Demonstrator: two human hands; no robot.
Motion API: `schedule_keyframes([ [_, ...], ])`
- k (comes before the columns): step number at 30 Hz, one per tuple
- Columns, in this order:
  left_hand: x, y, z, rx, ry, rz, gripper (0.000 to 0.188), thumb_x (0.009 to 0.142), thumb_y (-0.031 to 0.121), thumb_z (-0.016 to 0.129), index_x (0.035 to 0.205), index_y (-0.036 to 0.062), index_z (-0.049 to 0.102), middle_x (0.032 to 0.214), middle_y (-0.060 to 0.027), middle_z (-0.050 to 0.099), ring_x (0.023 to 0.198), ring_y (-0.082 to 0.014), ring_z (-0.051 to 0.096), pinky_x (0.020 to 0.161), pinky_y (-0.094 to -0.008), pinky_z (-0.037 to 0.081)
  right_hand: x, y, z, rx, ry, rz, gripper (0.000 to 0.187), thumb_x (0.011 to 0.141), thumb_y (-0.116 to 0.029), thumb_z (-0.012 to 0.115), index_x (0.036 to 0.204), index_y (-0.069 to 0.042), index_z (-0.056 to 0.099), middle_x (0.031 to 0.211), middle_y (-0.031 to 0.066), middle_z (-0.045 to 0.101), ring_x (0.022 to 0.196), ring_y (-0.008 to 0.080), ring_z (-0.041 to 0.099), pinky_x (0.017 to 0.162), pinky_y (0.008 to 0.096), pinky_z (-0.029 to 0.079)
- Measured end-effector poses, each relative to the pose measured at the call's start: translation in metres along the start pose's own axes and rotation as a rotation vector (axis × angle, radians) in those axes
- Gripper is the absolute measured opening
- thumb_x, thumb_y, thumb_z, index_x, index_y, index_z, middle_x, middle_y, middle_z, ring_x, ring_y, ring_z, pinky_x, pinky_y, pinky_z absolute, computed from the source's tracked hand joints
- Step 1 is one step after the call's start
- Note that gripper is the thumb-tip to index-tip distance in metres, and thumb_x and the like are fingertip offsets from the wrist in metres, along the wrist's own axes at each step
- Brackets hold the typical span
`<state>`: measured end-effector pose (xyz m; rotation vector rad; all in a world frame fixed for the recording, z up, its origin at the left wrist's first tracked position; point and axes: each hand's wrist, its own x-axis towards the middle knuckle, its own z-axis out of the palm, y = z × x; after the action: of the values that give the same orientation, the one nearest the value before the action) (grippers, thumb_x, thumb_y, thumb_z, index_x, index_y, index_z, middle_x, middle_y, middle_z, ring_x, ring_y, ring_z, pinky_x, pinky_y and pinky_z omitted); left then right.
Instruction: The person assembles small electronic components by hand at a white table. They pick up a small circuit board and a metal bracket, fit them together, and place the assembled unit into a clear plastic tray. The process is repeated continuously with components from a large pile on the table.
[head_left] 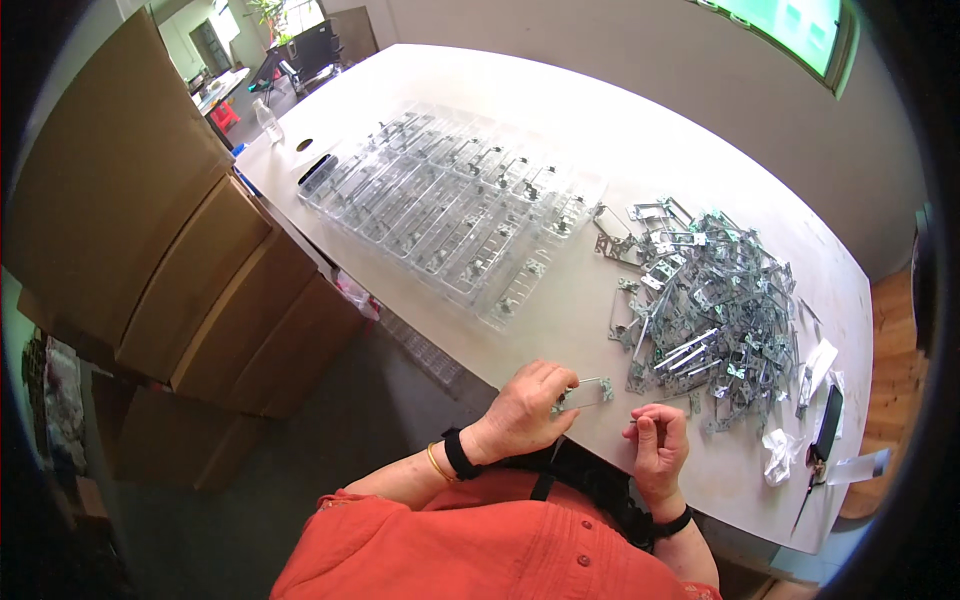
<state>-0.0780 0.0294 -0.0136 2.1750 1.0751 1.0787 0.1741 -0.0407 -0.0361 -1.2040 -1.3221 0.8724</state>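
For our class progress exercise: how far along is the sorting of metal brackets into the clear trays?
Done: the clear trays already hold rows of brackets. In hand: the left hand holds one metal bracket at the table edge; the right hand is closed beside it. Left: a large bracket pile remains loose.

My left hand point(525, 410) pinches a thin metal frame point(588, 392) at the table's point(600, 110) near edge; my right hand point(657, 443) is curled just beside it. A heap of metal frames point(715, 310) lies toward the right edge, clear plastic trays point(450, 200) toward the left.
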Motion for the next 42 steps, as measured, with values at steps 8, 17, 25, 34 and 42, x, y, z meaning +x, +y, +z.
schedule_keyframes([
  [8,-0.006,-0.003,0.004,0.111,-0.008,0.072,0.038,0.081,0.011,0.087,0.111,0.0041,0.066,0.114,-0.0158,0.068,0.110,-0.0379,0.065,0.099,-0.0479,0.051,-0.001,0.000,0.001,-0.023,-0.010,-0.001,0.013,0.113,-0.014,0.063,0.114,-0.002,0.058,0.115,0.0122,0.070,0.079,0.0113,0.070,0.075,0.0267,0.059],
  [17,-0.008,-0.003,0.003,0.119,0.012,0.097,0.019,0.091,0.009,0.079,0.107,0.0032,0.068,0.112,-0.0160,0.068,0.110,-0.0382,0.066,0.098,-0.0479,0.051,-0.001,0.000,0.001,-0.027,-0.015,-0.015,0.011,0.113,-0.011,0.062,0.115,-0.001,0.057,0.113,0.0104,0.070,0.078,0.0108,0.069,0.074,0.0263,0.059],
  [25,-0.007,-0.006,0.000,0.082,-0.006,0.064,0.007,0.094,0.007,0.074,0.095,0.0031,0.068,0.093,-0.0150,0.065,0.091,-0.0377,0.065,0.083,-0.0474,0.053,-0.001,-0.001,0.001,-0.040,-0.013,-0.003,0.009,0.113,-0.010,0.062,0.115,-0.002,0.058,0.112,0.0093,0.069,0.079,0.0106,0.068,0.074,0.0266,0.059],
  [34,-0.008,-0.005,-0.001,0.025,-0.039,0.060,0.007,0.095,0.007,0.073,0.094,0.0029,0.067,0.089,-0.0151,0.064,0.088,-0.0384,0.065,0.079,-0.0478,0.053,-0.001,-0.003,0.002,-0.035,-0.017,0.010,0.009,0.113,-0.010,0.063,0.114,-0.003,0.058,0.111,0.0084,0.069,0.078,0.0102,0.067,0.074,0.0265,0.058],
  [42,0.006,0.018,-0.032,-0.164,-0.016,0.035,0.006,0.097,0.007,0.076,0.097,0.0017,0.072,0.088,-0.0132,0.067,0.084,-0.0322,0.067,0.074,-0.0420,0.054,-0.002,0.006,0.000,-0.021,-0.015,0.009,0.009,0.113,-0.010,0.063,0.113,-0.003,0.058,0.110,0.0085,0.069,0.078,0.0100,0.067,0.074,0.0261,0.058],
])
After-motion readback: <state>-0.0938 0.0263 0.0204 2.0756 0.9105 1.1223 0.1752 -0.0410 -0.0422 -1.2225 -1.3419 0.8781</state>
